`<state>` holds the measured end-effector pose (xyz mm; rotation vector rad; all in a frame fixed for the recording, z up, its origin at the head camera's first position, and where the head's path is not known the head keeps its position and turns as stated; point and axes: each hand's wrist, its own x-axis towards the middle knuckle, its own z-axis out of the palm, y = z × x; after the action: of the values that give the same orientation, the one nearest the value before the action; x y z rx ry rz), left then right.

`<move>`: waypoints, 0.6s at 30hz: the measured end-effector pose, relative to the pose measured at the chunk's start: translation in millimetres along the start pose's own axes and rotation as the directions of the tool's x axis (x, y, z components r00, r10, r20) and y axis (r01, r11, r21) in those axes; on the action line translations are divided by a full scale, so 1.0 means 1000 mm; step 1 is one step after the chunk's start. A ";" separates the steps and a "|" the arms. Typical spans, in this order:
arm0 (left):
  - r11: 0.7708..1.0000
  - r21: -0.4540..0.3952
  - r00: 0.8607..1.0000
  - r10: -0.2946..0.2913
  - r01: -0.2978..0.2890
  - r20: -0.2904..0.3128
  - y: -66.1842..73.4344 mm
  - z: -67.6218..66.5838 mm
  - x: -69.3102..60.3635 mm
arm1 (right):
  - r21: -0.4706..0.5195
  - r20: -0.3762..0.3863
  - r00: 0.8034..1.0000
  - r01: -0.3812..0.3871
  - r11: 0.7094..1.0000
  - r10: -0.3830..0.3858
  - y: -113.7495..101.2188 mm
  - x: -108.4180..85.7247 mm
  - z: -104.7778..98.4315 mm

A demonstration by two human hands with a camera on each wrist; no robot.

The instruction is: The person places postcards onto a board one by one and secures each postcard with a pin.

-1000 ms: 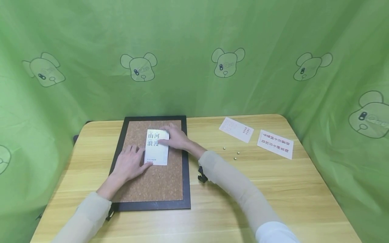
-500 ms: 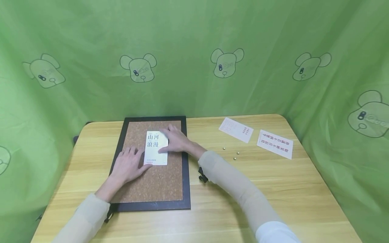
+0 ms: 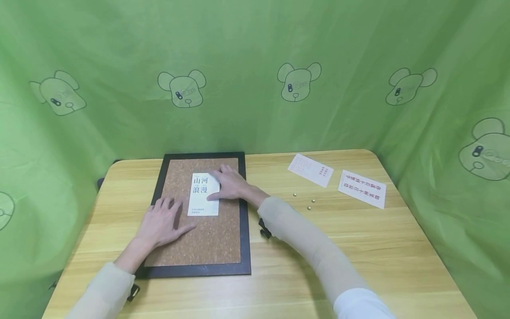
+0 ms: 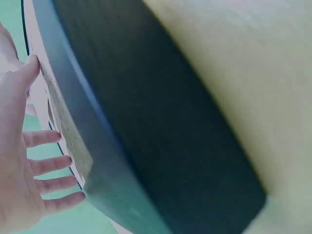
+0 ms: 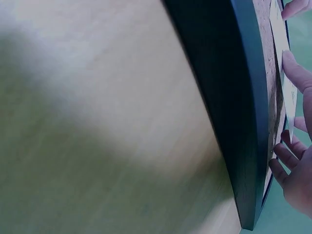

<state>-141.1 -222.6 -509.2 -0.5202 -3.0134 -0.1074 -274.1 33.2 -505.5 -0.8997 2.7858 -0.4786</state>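
Note:
A white card (image 3: 204,204) with large black characters lies on the cork board (image 3: 211,246), which has a black frame (image 3: 199,270). My right hand (image 3: 231,182) rests over the card's upper right part. In the right wrist view its thumb (image 5: 295,73) presses the card's face, while the other fingers (image 5: 286,156) reach the cork past the edge. To the left of the card, my left hand (image 3: 159,223) is spread over the board's left side, apart from the card. Its fingertips touch or hover just over the cork; I cannot tell which.
Two more printed cards, one (image 3: 311,170) farther back and one (image 3: 361,188) nearer the right edge, lie on the wooden table (image 3: 338,239). Three small shiny metal pieces (image 3: 313,201) lie between the board and those cards. A green curtain (image 3: 247,119) stands behind and on both sides.
The card has slid slightly toward me and to the left with my right hand. My left hand has come off the card's lower left corner and shifted left and nearer to me.

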 end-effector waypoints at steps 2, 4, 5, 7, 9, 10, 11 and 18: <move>1.000 -0.005 1.000 0.001 -0.001 0.006 -0.001 -0.001 -0.002 | -0.014 0.007 1.000 -0.001 1.000 0.001 -0.001 0.001 0.000; 1.000 -0.005 1.000 0.001 -0.001 0.008 -0.002 -0.001 -0.004 | -0.022 0.012 1.000 -0.004 1.000 0.004 -0.002 0.002 -0.001; 1.000 -0.005 1.000 0.001 0.000 0.011 -0.003 -0.001 -0.005 | -0.031 0.013 1.000 -0.004 1.000 0.004 -0.003 0.003 -0.001; 1.000 -0.004 1.000 -0.002 0.002 0.019 -0.003 -0.002 -0.007 | -0.043 0.015 1.000 -0.007 0.999 0.008 -0.004 0.004 -0.001; 1.000 0.000 1.000 -0.004 0.004 0.026 -0.004 -0.002 -0.008 | -0.055 0.019 1.000 -0.008 0.998 0.009 -0.005 0.006 -0.001; 1.000 0.001 1.000 -0.004 0.004 0.028 -0.004 -0.003 -0.008 | -0.063 0.022 1.000 -0.008 0.998 0.010 -0.006 0.007 -0.001; 1.000 0.002 1.000 -0.004 0.004 0.028 -0.004 -0.003 -0.009 | -0.069 0.025 1.000 -0.009 0.998 0.011 -0.006 0.007 -0.001; 1.000 0.007 1.000 -0.001 0.001 0.022 -0.004 -0.002 -0.010 | -0.116 0.050 0.999 -0.011 0.993 0.017 -0.010 0.015 0.000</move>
<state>-133.2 -229.7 -508.3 -0.5227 -3.0343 -0.0914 -280.7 16.5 -502.7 -0.9024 2.7950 -0.2902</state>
